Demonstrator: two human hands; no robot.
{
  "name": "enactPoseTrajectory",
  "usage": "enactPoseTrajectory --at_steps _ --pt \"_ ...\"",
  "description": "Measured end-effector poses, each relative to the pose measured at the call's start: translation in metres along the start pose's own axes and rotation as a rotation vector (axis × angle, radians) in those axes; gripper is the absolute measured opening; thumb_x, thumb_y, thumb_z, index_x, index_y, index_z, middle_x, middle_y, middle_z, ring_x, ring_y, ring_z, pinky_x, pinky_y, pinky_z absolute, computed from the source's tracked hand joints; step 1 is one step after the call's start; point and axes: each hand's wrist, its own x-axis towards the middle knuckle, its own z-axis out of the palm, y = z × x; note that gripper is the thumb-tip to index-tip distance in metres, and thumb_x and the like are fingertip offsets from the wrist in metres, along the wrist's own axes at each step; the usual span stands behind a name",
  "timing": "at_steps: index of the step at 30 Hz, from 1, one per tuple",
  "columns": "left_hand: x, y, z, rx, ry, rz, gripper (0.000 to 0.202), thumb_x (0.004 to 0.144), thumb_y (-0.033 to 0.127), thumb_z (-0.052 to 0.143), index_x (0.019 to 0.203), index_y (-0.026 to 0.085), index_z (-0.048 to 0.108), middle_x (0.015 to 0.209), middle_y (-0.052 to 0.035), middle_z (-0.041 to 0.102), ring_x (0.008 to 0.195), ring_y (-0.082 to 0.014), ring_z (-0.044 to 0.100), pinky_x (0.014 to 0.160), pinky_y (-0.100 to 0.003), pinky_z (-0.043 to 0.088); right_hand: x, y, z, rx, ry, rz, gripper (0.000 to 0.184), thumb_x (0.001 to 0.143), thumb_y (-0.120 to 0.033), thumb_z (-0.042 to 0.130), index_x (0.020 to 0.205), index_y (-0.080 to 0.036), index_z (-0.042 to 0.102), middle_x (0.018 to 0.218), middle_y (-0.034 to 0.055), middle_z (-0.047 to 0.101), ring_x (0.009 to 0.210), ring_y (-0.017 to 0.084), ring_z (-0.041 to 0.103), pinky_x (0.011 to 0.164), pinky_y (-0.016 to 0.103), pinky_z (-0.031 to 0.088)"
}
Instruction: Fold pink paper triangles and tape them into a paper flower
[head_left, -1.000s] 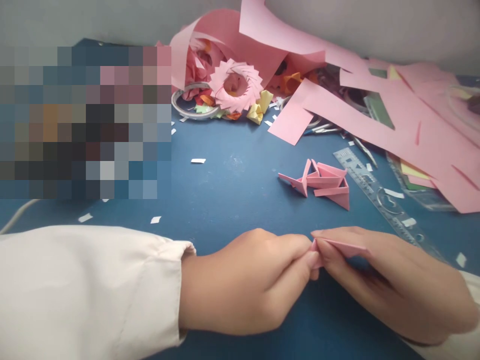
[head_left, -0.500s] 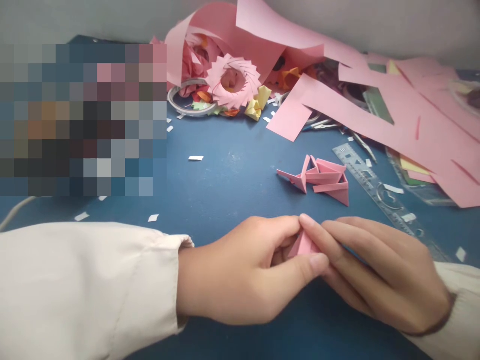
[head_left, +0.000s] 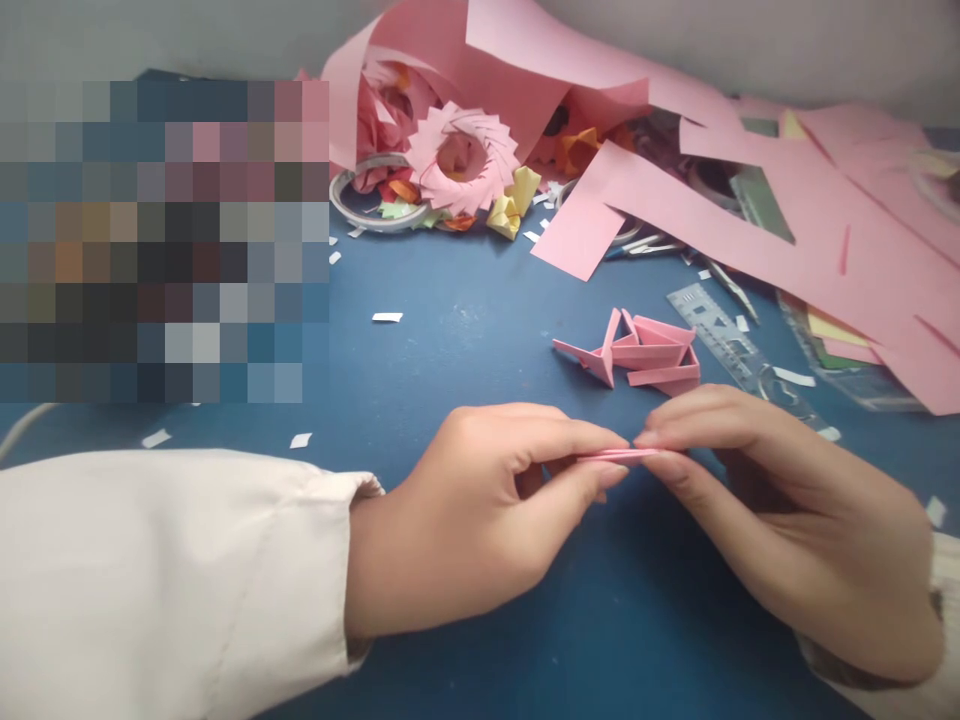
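A pixel block [head_left: 150, 240] is laid over the far left part of the table [head_left: 450, 370], and what stands behind it cannot be made out. The near edge of the table is cut off from view. The ruler [head_left: 716, 330] is partly covered by the right hand [head_left: 810, 540], and the tools under the pink sheets [head_left: 847, 220], towards the far right corner, are hard to recognise.

The paper [head_left: 616, 456] is pink and folded; it is seen almost edge-on, as a thin, flat sliver with two layers. It is held over the near part of the table, nearer than the small pile of pink pieces [head_left: 652, 350]. Its left end is pinched between thumb and fingers of the left hand [head_left: 472, 520], its right end likewise by the right hand; both ends are partly hidden by fingertips.
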Motion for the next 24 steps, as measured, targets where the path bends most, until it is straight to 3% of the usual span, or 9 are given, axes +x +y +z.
enactPoseTrajectory --at_steps 5,14,24 --pt "-0.0006 0.0042 0.0019 -0.178 0.024 -0.116 0.014 0.082 0.011 0.059 0.087 0.009 0.072 0.065 0.0005 0.064 0.056 -0.0058 0.06 0.052 -0.011 0.048 0.0002 0.0006 -0.001 -0.008 0.003 -0.041 0.007 0.085 -0.015 0.056 0.088 -0.021 0.055 0.08 0.0003 0.06 0.078 0.013 0.058 0.07 0.026 0.046" --pt "0.0013 0.0014 -0.0005 -0.052 0.025 0.02 0.014 0.079 0.007 0.062 0.086 0.009 0.074 0.065 -0.0011 0.069 0.058 -0.0072 0.061 0.056 -0.013 0.049 -0.0022 0.0007 -0.0014 0.081 -0.047 -0.017 0.01 0.083 -0.013 0.059 0.09 -0.02 0.057 0.085 0.0004 0.06 0.083 0.011 0.057 0.078 0.023 0.046" --pt "0.0016 0.0014 0.0004 -0.081 -0.034 0.015 0.018 0.08 0.004 0.056 0.083 0.009 0.073 0.067 -0.0023 0.069 0.059 -0.0091 0.063 0.057 -0.016 0.051 -0.0026 0.0003 -0.0039 0.188 -0.082 0.036 0.013 0.081 -0.011 0.059 0.076 -0.021 0.052 0.076 -0.0003 0.056 0.07 0.012 0.057 0.06 0.026 0.047"
